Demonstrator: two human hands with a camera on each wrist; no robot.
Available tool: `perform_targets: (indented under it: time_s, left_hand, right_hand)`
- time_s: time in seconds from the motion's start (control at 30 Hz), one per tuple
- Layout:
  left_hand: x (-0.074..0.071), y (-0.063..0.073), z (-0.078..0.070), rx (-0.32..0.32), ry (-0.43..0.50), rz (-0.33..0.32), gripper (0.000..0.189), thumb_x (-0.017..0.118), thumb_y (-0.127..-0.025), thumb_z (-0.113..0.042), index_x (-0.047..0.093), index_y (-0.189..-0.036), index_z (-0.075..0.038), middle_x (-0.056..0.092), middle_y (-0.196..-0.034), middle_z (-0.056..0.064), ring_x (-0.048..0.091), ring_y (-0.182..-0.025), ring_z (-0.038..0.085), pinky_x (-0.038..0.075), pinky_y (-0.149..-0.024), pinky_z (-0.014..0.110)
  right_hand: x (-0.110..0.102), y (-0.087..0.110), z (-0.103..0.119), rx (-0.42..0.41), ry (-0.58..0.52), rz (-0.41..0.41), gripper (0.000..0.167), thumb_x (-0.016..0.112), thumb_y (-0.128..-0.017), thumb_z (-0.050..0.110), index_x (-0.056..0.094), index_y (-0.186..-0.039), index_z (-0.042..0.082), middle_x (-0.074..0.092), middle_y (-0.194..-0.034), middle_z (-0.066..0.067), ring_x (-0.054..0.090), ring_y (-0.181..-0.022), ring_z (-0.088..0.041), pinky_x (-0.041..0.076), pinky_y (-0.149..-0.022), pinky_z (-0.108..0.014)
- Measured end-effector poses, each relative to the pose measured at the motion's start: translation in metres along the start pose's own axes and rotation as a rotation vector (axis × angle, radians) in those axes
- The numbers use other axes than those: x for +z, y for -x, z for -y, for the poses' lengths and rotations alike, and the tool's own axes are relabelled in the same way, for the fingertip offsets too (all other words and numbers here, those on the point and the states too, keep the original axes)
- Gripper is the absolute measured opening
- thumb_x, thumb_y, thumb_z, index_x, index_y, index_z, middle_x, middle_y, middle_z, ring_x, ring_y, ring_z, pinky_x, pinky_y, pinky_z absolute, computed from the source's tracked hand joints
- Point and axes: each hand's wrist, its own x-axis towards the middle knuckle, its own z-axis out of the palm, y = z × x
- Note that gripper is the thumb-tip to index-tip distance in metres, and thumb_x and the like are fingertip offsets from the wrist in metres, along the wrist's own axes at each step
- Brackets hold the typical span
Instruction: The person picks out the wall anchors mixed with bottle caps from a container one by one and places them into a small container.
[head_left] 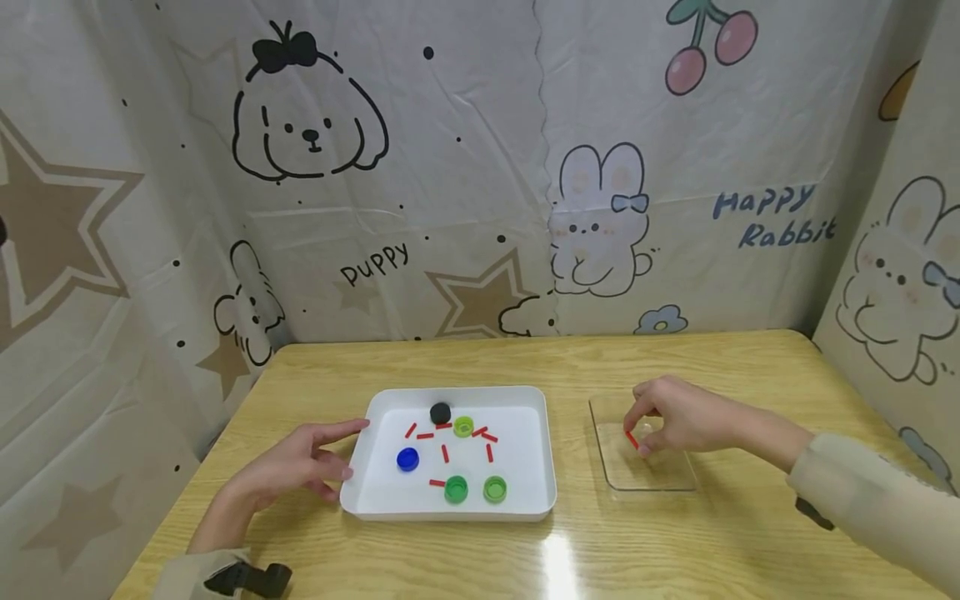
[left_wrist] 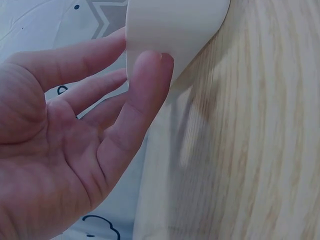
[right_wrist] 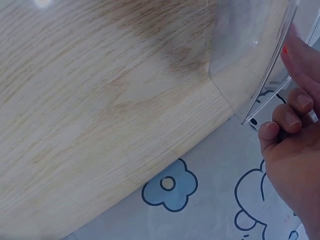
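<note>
Head view: right hand [head_left: 678, 417] pinches a red stick [head_left: 632, 439] over the clear tray [head_left: 660, 475] on the desk [head_left: 675, 550]; left hand [head_left: 300, 462], fingers relaxed, touches the white tray [head_left: 525, 500] (caps and sticks inside).
Left wrist view: thumb [left_wrist: 145, 90] against white tray [left_wrist: 175, 25].
Right wrist view: red stick [right_wrist: 285, 49] pinched, beside clear tray [right_wrist: 250, 50].

makeshift booth: wooden table [head_left: 525, 358] walled by cartoon curtains [head_left: 465, 167].

Head view above; wrist views close, tableward.
</note>
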Motion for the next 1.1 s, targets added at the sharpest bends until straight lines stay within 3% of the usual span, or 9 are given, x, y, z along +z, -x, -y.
perform_targets:
  time_s: [0.13, 0.23, 0.3, 0.43, 0.57, 0.7, 0.83, 0.93, 1.1]
  left_hand:
    - [0.002, 0.004, 0.000, 0.004, -0.014, 0.025, 0.082, 0.076, -0.092, -0.003, 0.034, -0.162, 0.003, 0.069, -0.124, 0.026, 0.070, -0.079, 0.028, 0.065, -0.070, 0.046]
    - [0.005, 0.007, 0.002, 0.005, -0.018, 0.040, 0.083, 0.076, -0.093, -0.004, 0.033, -0.162, 0.004, 0.075, -0.103, 0.024, 0.072, -0.084, 0.029, 0.065, -0.069, 0.044]
    - [0.006, 0.008, 0.003, 0.009, -0.009, 0.041, 0.082, 0.076, -0.093, -0.004, 0.032, -0.162, 0.004, 0.075, -0.107, 0.023, 0.073, -0.086, 0.030, 0.065, -0.068, 0.043]
    - [0.006, 0.009, 0.005, 0.017, 0.015, 0.040, 0.083, 0.076, -0.094, -0.004, 0.031, -0.163, 0.004, 0.074, -0.113, 0.025, 0.073, -0.087, 0.031, 0.065, -0.067, 0.041]
    - [0.004, 0.009, 0.009, 0.022, 0.042, 0.047, 0.084, 0.076, -0.094, -0.004, 0.029, -0.163, 0.004, 0.074, -0.115, 0.026, 0.073, -0.085, 0.030, 0.065, -0.067, 0.040]
    - [0.003, 0.008, 0.011, 0.033, 0.054, 0.044, 0.083, 0.075, -0.095, -0.004, 0.028, -0.164, 0.003, 0.071, -0.123, 0.027, 0.074, -0.088, 0.032, 0.065, -0.067, 0.042]
    - [0.003, 0.008, 0.012, 0.036, 0.047, 0.036, 0.083, 0.075, -0.096, -0.004, 0.028, -0.164, 0.003, 0.067, -0.132, 0.027, 0.074, -0.088, 0.033, 0.065, -0.067, 0.043]
    - [0.003, 0.008, 0.012, 0.038, 0.043, 0.031, 0.083, 0.076, -0.095, -0.004, 0.028, -0.164, 0.003, 0.065, -0.136, 0.028, 0.074, -0.088, 0.033, 0.065, -0.067, 0.043]
    - [0.003, 0.008, 0.012, 0.045, 0.047, 0.027, 0.083, 0.075, -0.095, -0.004, 0.029, -0.163, 0.004, 0.063, -0.138, 0.029, 0.074, -0.088, 0.034, 0.065, -0.067, 0.043]
  right_hand:
    - [0.002, 0.000, 0.000, 0.001, -0.007, -0.001, 0.024, 0.094, -0.079, 0.019, 0.083, -0.100, 0.013, 0.049, -0.077, 0.009, 0.047, -0.075, -0.010, 0.044, -0.066, -0.025]
    - [0.003, 0.000, -0.001, 0.011, -0.015, 0.002, 0.024, 0.094, -0.079, 0.019, 0.083, -0.100, 0.014, 0.056, -0.081, 0.007, 0.059, -0.084, -0.017, 0.052, -0.073, -0.030]
    - [0.003, 0.000, -0.001, 0.016, -0.016, 0.004, 0.023, 0.094, -0.080, 0.020, 0.083, -0.100, 0.015, 0.061, -0.088, 0.006, 0.066, -0.095, -0.029, 0.057, -0.080, -0.038]
    - [0.004, 0.000, -0.001, 0.021, -0.011, 0.006, 0.023, 0.094, -0.080, 0.021, 0.083, -0.100, 0.016, 0.067, -0.099, 0.005, 0.066, -0.112, -0.045, 0.058, -0.092, -0.053]
    - [0.004, -0.002, -0.002, 0.017, -0.010, 0.007, 0.023, 0.094, -0.080, 0.020, 0.083, -0.100, 0.015, 0.063, -0.090, 0.005, 0.067, -0.095, -0.029, 0.059, -0.082, -0.039]
    - [0.004, -0.002, -0.001, 0.018, -0.006, 0.008, 0.024, 0.094, -0.080, 0.020, 0.083, -0.100, 0.014, 0.056, -0.080, 0.005, 0.054, -0.080, -0.016, 0.048, -0.069, -0.028]
    - [0.004, -0.001, -0.001, 0.036, -0.014, 0.023, 0.030, 0.094, -0.079, 0.020, 0.083, -0.105, 0.010, 0.066, -0.095, 0.003, 0.068, -0.094, -0.028, 0.060, -0.080, -0.041]
    - [0.002, 0.000, 0.000, 0.058, -0.020, 0.037, 0.036, 0.094, -0.079, 0.019, 0.082, -0.110, 0.007, 0.069, -0.107, -0.002, 0.071, -0.103, -0.037, 0.061, -0.088, -0.052]
    - [-0.006, -0.005, 0.005, 0.039, 0.004, 0.023, 0.034, 0.094, -0.079, 0.015, 0.082, -0.110, 0.007, 0.063, -0.091, 0.003, 0.068, -0.091, -0.026, 0.060, -0.078, -0.040]
